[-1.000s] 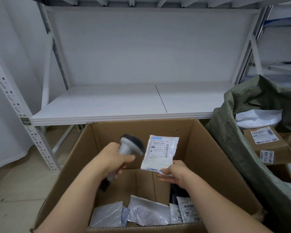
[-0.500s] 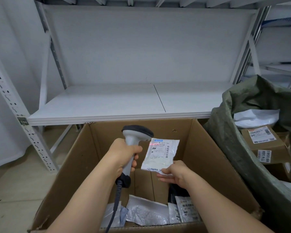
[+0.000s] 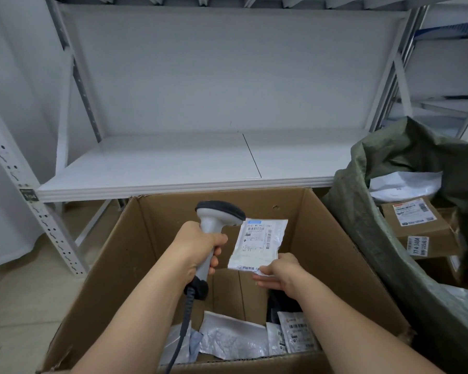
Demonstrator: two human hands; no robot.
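My left hand [image 3: 197, 247] grips the handle of a grey handheld barcode scanner [image 3: 214, 220]; its dark head points toward a small white parcel [image 3: 258, 244] with a printed barcode label. My right hand [image 3: 280, 272] pinches that parcel by its lower edge and holds it upright above the open cardboard box [image 3: 335, 255]. The scanner's coiled cable [image 3: 183, 327] hangs down into the box. Several white and silver mailer bags [image 3: 233, 338] lie on the box floor.
A white metal shelf [image 3: 173, 163] stands right behind the box, its board bare. At the right, a green woven sack [image 3: 368, 217] holds a labelled brown carton [image 3: 416, 220] and white mailers. A perforated rack post [image 3: 25, 190] stands at the left.
My left hand raised the scanner upright and aimed it at the parcel's label; a red scan glow showed half a second ago and is gone now. The parcel has barely moved.
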